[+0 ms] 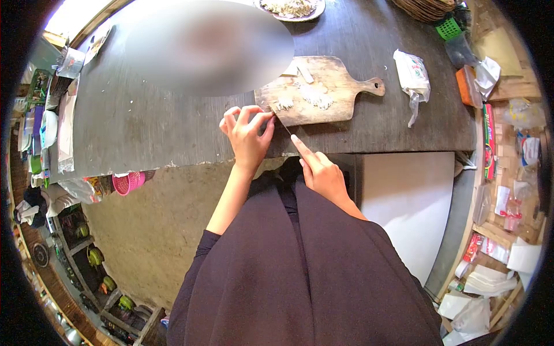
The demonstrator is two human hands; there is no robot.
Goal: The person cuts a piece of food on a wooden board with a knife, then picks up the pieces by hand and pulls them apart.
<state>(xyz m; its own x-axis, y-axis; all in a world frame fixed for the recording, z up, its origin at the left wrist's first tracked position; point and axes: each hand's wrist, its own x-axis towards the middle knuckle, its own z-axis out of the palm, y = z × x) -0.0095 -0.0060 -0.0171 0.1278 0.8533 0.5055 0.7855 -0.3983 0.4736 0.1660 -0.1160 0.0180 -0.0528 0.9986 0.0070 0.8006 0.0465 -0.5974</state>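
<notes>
A wooden cutting board [340, 75] with a handle lies on the dark table. On it are small white chopped bits [316, 96] and a few larger pale pieces [304, 71]. My right hand [324, 177] grips a knife [282, 123], index finger stretched along it, its thin blade slanting up to the board's lower left corner. My left hand [248, 136] is at that corner by the knife's tip, fingers curled and thumb and index pinched together. Whatever lies between those fingertips is too small to make out. A little heap of white bits [283, 104] sits just beyond them.
A plate [314, 14] of pale shredded food stands at the far edge. A white plastic packet [412, 75] lies right of the board. A large blurred patch hides the upper left table. Further right are an orange box [466, 86] and a green basket [448, 29].
</notes>
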